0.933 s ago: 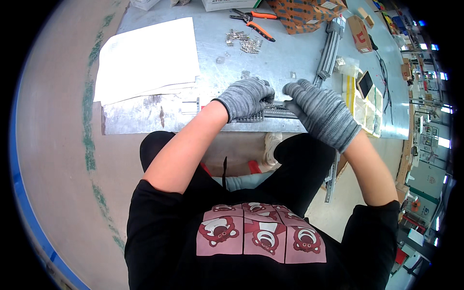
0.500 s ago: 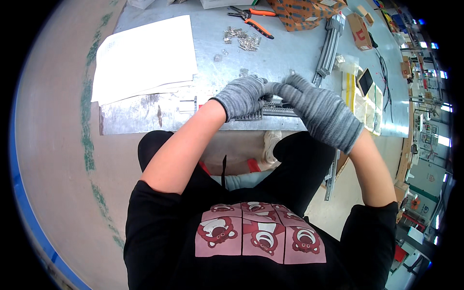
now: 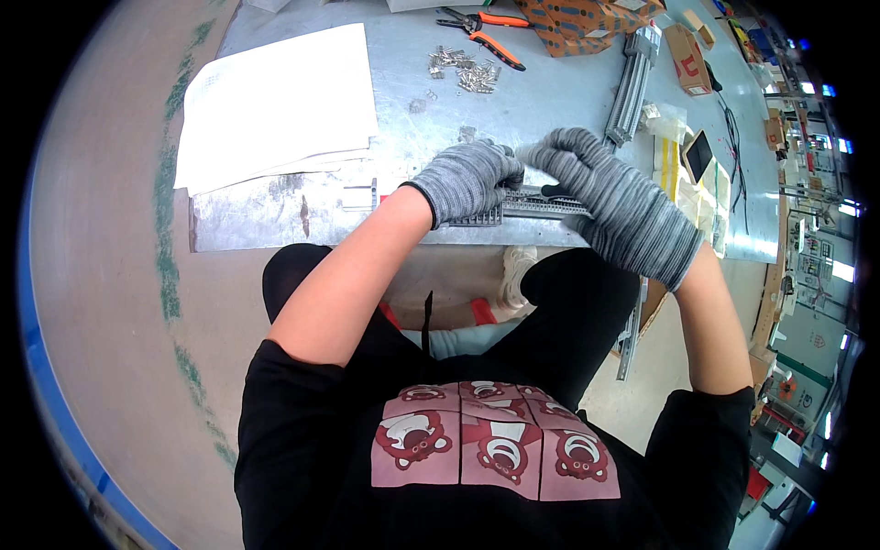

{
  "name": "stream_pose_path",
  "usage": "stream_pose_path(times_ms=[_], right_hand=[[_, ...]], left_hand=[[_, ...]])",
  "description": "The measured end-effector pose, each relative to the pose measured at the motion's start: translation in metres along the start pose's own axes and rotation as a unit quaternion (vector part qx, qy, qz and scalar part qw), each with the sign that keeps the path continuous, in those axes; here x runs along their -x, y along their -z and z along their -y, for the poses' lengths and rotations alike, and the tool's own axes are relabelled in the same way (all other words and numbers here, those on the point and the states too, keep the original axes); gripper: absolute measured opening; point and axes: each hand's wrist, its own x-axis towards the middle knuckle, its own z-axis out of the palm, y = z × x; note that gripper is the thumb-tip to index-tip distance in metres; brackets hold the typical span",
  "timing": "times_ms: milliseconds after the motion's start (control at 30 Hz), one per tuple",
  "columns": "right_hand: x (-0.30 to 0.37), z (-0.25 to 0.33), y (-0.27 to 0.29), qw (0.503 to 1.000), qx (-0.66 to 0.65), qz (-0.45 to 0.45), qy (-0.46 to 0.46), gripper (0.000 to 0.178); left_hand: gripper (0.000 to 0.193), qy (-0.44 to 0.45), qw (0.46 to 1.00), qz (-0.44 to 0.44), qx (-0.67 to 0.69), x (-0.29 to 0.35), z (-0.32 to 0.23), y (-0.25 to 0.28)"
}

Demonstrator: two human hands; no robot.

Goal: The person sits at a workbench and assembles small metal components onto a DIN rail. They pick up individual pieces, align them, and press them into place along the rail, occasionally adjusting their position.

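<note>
A grey strip of terminal blocks (image 3: 541,207) lies along the table's near edge in front of me. My left hand (image 3: 466,181), in a grey knitted glove, is closed over the strip's left part. Its fingertips curl down at the strip's far side, where the glove hides the grip. Above the strip's right end is my right hand (image 3: 628,209), gloved alike, with its fingers bent and the foremost one blurred by motion. A small dark piece pokes out between its thumb and fingers; what it is I cannot make out.
White paper sheets (image 3: 280,105) lie at the left. Farther back are loose small metal parts (image 3: 467,71), orange-handled pliers (image 3: 495,46) and a patterned brown package (image 3: 582,26). Long grey rails (image 3: 632,87), a small carton (image 3: 687,60) and a dark flat device (image 3: 697,158) are at the right.
My right hand has drawn back to the right, away from my left fingertips, and a gap now shows between the hands. The left hand has stayed almost in place.
</note>
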Motion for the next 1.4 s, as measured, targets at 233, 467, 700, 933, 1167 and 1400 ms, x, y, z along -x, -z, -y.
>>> stream_pose_path(times_ms=[233,467,700,933,1167,1400], right_hand=[[-0.001,0.002,-0.004,0.994,0.1,0.024,-0.043,0.045],[-0.008,0.011,0.003,0.989,0.085,0.093,-0.071,0.037],[-0.004,0.008,-0.003,0.99,0.06,0.066,-0.111,0.037],[-0.009,0.008,-0.006,0.976,0.109,0.123,-0.141,0.044],[-0.006,0.003,-0.005,0.984,0.083,0.113,-0.111,0.051],[-0.005,0.013,0.002,0.982,0.104,0.119,-0.102,0.043]], left_hand=[[0.02,-0.015,1.0,-0.024,0.009,-0.003,0.008,-0.008],[0.019,-0.018,1.0,-0.012,0.009,-0.001,0.004,-0.004],[0.021,-0.026,1.0,-0.016,0.0,-0.002,0.005,-0.006],[0.024,-0.024,1.0,-0.008,-0.016,-0.004,0.004,-0.008],[0.023,-0.031,0.999,-0.021,-0.007,-0.002,0.008,-0.008],[0.021,-0.009,1.0,0.005,-0.029,-0.003,0.006,-0.007]])
